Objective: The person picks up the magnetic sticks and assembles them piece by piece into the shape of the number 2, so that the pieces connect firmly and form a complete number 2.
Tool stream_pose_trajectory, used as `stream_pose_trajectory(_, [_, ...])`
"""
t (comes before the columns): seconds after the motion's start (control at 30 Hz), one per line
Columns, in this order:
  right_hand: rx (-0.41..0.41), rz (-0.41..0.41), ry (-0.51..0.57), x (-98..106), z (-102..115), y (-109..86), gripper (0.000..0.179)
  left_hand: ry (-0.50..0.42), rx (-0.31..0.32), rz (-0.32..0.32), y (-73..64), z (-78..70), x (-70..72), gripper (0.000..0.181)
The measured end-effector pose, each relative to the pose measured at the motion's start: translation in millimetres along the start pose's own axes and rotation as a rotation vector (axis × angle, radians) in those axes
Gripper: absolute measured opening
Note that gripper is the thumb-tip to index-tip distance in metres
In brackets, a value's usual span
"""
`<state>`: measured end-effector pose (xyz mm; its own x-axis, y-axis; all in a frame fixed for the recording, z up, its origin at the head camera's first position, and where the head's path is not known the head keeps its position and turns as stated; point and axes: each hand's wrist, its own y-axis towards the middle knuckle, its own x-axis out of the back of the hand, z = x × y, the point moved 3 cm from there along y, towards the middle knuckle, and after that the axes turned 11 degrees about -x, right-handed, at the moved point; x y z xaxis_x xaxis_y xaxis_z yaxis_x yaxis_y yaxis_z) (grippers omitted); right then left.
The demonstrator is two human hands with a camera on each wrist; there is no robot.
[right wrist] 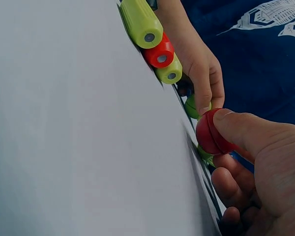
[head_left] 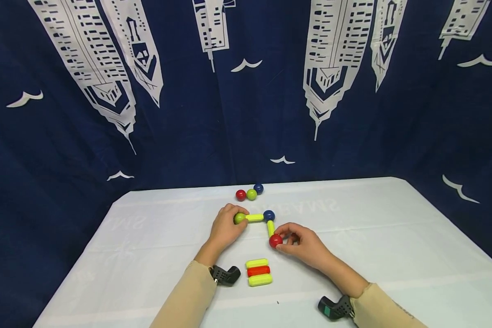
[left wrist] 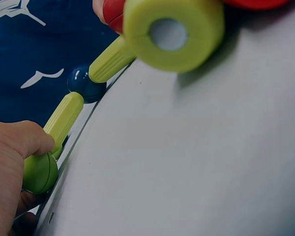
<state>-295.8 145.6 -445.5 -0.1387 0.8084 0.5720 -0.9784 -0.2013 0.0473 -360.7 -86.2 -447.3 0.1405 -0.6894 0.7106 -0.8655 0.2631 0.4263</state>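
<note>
My left hand (head_left: 226,228) holds a green ball (head_left: 239,218) between thumb and fingers. From that ball a yellow-green rod (head_left: 254,218) runs right to a dark blue ball (head_left: 269,216). A second yellow-green rod (head_left: 270,228) leads from the blue ball toward me and meets a red ball (head_left: 275,241). My right hand (head_left: 307,246) pinches this red ball, thumb on the near side. In the right wrist view the thumb lies on the red ball (right wrist: 210,132), with the other fingers bent below. Together the balls and rods make an L shape on the white table.
Close in front of the joined pieces lie a yellow-green rod (head_left: 256,263), a red rod (head_left: 258,271) and another yellow-green rod (head_left: 260,280), side by side. Behind sit a loose red ball (head_left: 240,195), green ball (head_left: 251,194) and blue ball (head_left: 258,188). A navy curtain (head_left: 262,118) hangs behind the table (head_left: 147,255).
</note>
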Motion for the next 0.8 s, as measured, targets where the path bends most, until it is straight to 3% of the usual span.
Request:
stream_pose_trajectory(0.3, [0.061,-0.001,-0.051,-0.3,-1.7,-0.9,0.031,0.0,0.0,0.0,0.8,1.9,-1.7,0.018])
stream_pose_trajectory(0.8, [0.092,0.01,-0.064,-0.2,-0.6,-2.5,0.034,0.002,-0.004,-0.01,0.4,1.6,-2.4,0.017])
